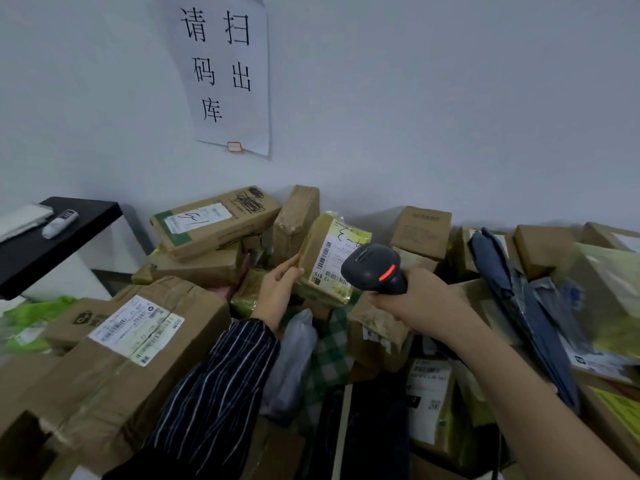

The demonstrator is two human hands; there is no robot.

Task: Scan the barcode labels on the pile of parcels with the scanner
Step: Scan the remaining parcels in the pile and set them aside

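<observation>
My left hand grips the left edge of a small yellow-green parcel, tilted up with its white barcode label facing me. My right hand grips the handle of a black barcode scanner, whose head with a glowing red bar sits just right of the label and partly covers it. Around both hands lies a pile of parcels, among them a large taped brown box with a white label at the left and a long carton behind.
A black shelf with a remote control stands at the left. A paper notice hangs on the wall above. Brown boxes, a dark blue bag and green mailers crowd the right side.
</observation>
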